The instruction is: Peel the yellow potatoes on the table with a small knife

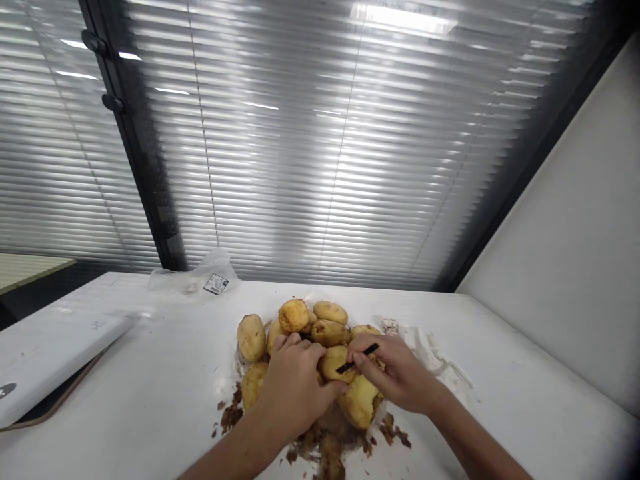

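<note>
Several potatoes [251,338] lie heaped on clear plastic at the middle of the white table. My left hand [300,373] is curled against one potato [334,364], with its thumb along the near side. In my right hand [389,368], a thin black tool [357,359] is pinched between thumb and fingers, its lower tip at that same potato. Just below the tool lies a potato with pale, bare flesh [359,401]. Brown peel scraps [330,453] are spread in front of the heap and at both sides.
A clear plastic bag [196,279] with a label lies at the back left. At the left edge a white box-like device [60,367] rests on a dark, brown-edged item. Crumpled white material [433,353] sits right of the heap. Window blinds [280,147] stand behind the table.
</note>
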`<state>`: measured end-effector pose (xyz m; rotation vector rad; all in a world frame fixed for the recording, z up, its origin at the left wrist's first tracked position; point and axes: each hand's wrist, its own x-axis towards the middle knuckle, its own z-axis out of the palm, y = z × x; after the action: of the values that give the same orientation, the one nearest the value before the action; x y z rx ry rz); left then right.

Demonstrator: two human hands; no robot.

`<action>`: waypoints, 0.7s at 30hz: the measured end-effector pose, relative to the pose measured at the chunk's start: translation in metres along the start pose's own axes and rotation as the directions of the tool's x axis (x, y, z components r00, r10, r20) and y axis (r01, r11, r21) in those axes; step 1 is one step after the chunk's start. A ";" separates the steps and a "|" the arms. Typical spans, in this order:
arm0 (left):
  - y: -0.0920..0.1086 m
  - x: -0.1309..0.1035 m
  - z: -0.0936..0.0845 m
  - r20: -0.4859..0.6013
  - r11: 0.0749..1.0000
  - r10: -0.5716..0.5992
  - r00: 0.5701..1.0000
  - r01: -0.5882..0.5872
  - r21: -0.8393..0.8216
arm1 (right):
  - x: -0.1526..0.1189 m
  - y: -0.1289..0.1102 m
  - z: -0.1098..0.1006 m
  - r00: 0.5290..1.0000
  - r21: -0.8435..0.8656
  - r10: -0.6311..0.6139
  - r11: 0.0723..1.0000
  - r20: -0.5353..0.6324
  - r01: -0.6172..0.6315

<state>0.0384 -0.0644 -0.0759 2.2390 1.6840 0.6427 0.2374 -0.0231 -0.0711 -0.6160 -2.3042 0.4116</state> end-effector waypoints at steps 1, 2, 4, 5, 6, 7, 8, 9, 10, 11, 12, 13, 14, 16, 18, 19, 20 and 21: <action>0.000 0.000 0.000 0.003 1.000 -0.002 1.000 0.002 -0.001 | 0.001 -0.001 0.000 1.000 -0.002 -0.006 1.000 0.019 0.006; 0.000 -0.001 -0.001 0.002 1.000 -0.004 1.000 0.004 -0.002 | 0.001 -0.002 0.000 1.000 -0.019 -0.009 1.000 0.027 0.010; 0.001 -0.001 -0.002 -0.004 1.000 -0.009 1.000 0.009 -0.002 | 0.002 -0.002 0.000 1.000 -0.063 -0.013 0.998 0.000 0.013; 0.001 -0.001 -0.002 -0.007 1.000 -0.011 1.000 0.011 0.000 | 0.002 -0.003 0.000 1.000 -0.072 -0.016 0.997 -0.023 0.014; 0.001 -0.001 -0.002 -0.008 1.000 -0.012 1.000 0.012 0.003 | 0.002 -0.003 -0.001 0.999 -0.066 -0.020 0.998 -0.036 0.018; 0.000 -0.001 -0.002 -0.005 1.000 -0.009 1.000 0.009 0.006 | 0.002 -0.004 -0.001 0.999 -0.049 -0.023 0.999 -0.035 0.022; 0.000 -0.001 -0.001 -0.002 1.000 -0.004 1.000 0.004 0.008 | 0.002 -0.004 -0.001 1.000 -0.030 -0.023 0.999 -0.019 0.022; 0.000 0.000 -0.001 -0.003 1.000 0.003 1.000 -0.003 0.009 | 0.002 -0.005 -0.001 1.000 -0.019 -0.020 1.000 0.004 0.020; 0.000 0.000 0.000 -0.007 1.000 0.006 1.000 -0.006 0.010 | 0.002 -0.005 -0.001 1.000 -0.027 -0.020 0.999 0.022 0.020; -0.001 0.000 0.000 -0.011 1.000 0.007 1.000 -0.007 0.010 | 0.002 -0.006 -0.001 0.999 -0.048 -0.023 0.999 0.030 0.024; -0.001 0.000 0.001 -0.016 1.000 0.006 1.000 -0.006 0.007 | 0.002 -0.006 -0.001 0.999 -0.071 -0.027 0.997 0.021 0.029; -0.001 0.000 0.001 -0.022 1.000 0.002 1.000 -0.002 0.005 | 0.002 -0.006 -0.001 0.999 -0.085 -0.035 0.996 0.003 0.035; -0.001 0.000 0.002 -0.026 1.000 -0.001 1.000 0.001 0.002 | 0.002 -0.006 -0.001 0.999 -0.083 -0.041 0.996 -0.012 0.040; -0.002 0.000 0.002 -0.019 1.000 0.002 1.000 -0.002 -0.002 | 0.002 -0.006 0.000 0.999 -0.048 -0.049 0.998 -0.012 0.048; -0.002 0.001 0.002 -0.013 1.000 0.006 1.000 -0.006 0.002 | 0.001 -0.005 0.000 0.999 -0.028 -0.036 0.999 0.023 0.037; -0.003 0.001 0.002 -0.013 1.000 0.004 1.000 -0.004 0.005 | 0.001 -0.004 -0.001 0.999 -0.042 -0.030 0.999 0.033 0.031; -0.003 0.001 0.002 -0.018 1.000 0.001 1.000 -0.001 0.005 | 0.001 -0.004 -0.001 0.999 -0.062 -0.023 0.998 0.028 0.024; -0.003 0.002 0.002 -0.026 1.000 -0.001 1.000 0.002 0.004 | 0.001 -0.003 -0.001 1.000 -0.077 -0.015 0.997 0.015 0.016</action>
<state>0.0374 -0.0620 -0.0782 2.2411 1.7003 0.6715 0.2365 -0.0251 -0.0685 -0.6341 -2.3459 0.3224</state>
